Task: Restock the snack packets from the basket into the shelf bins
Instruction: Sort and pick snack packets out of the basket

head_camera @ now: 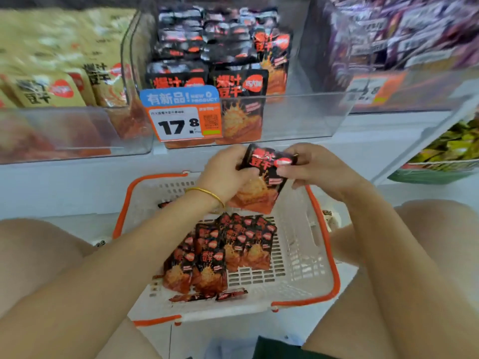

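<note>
middle bin (298,117): top open, right side free | price tag (178,117) covers front left

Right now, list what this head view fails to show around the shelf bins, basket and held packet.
Head view: held packet edges, covered by left hand and right hand; one packet or several, unclear.
Head view: basket left side, hidden under the left forearm.
Head view: purple packets, print lost to blur.
Head view: right price tag, blurred.
Head view: green packets, cut by the right edge.
</note>
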`<state>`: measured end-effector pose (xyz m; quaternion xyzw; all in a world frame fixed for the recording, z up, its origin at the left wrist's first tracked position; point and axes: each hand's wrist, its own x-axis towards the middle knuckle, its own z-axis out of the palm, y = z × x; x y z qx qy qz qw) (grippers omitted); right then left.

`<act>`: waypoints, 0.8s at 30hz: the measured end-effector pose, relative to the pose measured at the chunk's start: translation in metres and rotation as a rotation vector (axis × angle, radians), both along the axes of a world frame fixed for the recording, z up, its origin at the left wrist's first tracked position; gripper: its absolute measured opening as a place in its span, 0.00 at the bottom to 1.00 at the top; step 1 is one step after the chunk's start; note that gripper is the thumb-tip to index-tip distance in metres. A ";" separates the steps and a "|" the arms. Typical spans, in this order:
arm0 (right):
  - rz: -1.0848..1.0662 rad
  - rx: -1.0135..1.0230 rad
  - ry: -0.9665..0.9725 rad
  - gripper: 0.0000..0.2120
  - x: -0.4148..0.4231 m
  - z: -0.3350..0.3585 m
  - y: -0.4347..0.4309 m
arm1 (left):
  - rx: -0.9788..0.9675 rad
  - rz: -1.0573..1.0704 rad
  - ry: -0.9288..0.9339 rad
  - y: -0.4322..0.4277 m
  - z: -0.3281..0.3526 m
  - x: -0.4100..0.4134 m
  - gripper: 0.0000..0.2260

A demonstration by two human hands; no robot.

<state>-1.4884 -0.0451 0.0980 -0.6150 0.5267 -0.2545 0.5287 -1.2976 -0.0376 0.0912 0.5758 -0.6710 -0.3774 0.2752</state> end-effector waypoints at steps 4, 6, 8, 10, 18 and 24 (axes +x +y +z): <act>-0.021 -0.158 -0.051 0.12 -0.011 0.046 0.009 | -0.198 -0.032 0.130 -0.003 0.055 -0.012 0.05; -0.142 -0.278 -0.106 0.12 -0.020 0.073 0.003 | -0.349 0.010 0.101 -0.005 0.074 -0.013 0.05; -0.305 -0.389 -0.190 0.11 -0.030 0.098 -0.013 | -0.602 0.068 -0.085 -0.014 0.082 -0.009 0.06; -0.419 -0.479 -0.175 0.12 -0.032 0.116 -0.038 | -0.794 0.092 -0.394 -0.027 0.084 -0.004 0.09; -0.356 -0.125 0.274 0.10 0.000 0.074 -0.160 | -0.777 0.022 -0.830 -0.047 0.069 0.004 0.21; -0.333 -0.146 0.509 0.14 0.019 0.070 -0.186 | -0.826 0.003 -0.840 -0.048 0.066 0.006 0.20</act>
